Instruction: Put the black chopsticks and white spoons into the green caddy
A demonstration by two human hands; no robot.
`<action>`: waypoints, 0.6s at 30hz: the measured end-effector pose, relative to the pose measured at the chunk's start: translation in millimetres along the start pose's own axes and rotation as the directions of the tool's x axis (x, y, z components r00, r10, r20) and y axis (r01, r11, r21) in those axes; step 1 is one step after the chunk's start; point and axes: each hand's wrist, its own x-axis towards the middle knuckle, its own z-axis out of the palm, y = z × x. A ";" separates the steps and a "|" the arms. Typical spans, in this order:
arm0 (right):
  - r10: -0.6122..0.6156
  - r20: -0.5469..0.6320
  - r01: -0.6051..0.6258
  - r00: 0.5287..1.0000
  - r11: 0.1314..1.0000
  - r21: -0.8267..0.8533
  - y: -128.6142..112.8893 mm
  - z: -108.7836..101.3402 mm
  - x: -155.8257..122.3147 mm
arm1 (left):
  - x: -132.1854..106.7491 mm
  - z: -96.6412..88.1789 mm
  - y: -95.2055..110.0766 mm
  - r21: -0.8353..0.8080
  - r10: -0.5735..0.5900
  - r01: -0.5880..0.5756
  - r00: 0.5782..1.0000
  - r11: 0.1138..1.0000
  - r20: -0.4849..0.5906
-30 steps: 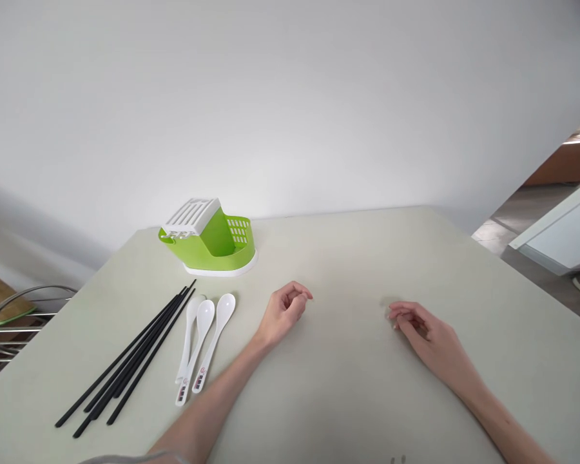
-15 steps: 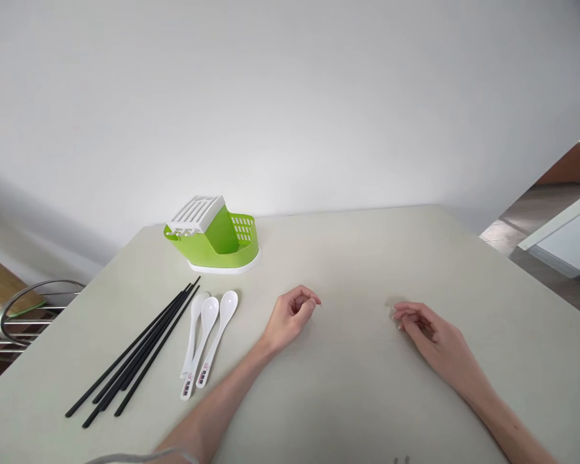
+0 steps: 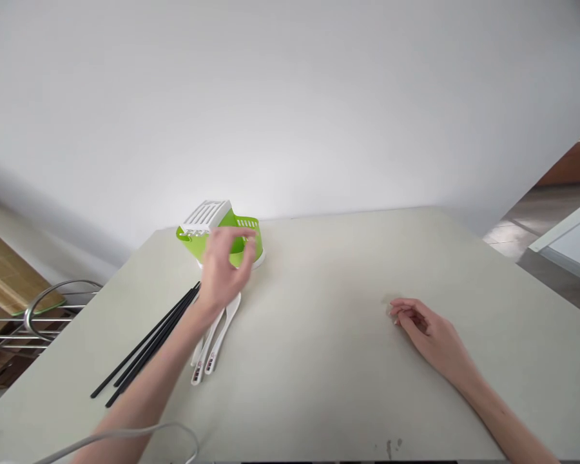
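My left hand (image 3: 226, 267) is raised in front of the green cutlery holder (image 3: 193, 243), hiding part of it. Thumb and forefinger are spread apart with nothing between them; whether it touches the holder I cannot tell. White spoons (image 3: 218, 338) lie below that hand, their bowls partly covered by the wrist. Beside them, black chopsticks (image 3: 149, 345) lie in a loose bundle, partly behind my left forearm. My right hand (image 3: 428, 332) rests on the tabletop at the right, loosely curled, with a gap between thumb and fingers and nothing visibly held.
The pale table (image 3: 319, 348) meets a white wall (image 3: 319, 116) at its far edge. A metal wire rack (image 3: 43, 316) with a wooden board (image 3: 14, 270) stands off the left edge. A grey cable (image 3: 120, 433) crosses my left forearm.
My left hand has moved left and forward from the table's middle to the front of the cutlery holder, its fingers opening. The right hand stays put. The view has shifted slightly.
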 end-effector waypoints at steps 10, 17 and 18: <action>-0.001 -0.005 0.001 1.000 1.000 0.010 -3.5 1.4 1.7 | 30.4 -56.9 -105.2 0.416 -0.040 -0.077 0.963 0.906 0.266; 0.006 0.002 -0.006 1.000 1.000 0.002 -6.2 -0.1 0.6 | 21.6 -51.1 -126.6 0.399 -0.084 -0.062 0.938 0.915 0.338; 0.010 0.003 -0.010 1.000 1.000 -0.001 -6.8 -0.5 0.3 | 22.4 -49.8 -126.2 0.389 -0.080 -0.060 0.939 0.919 0.334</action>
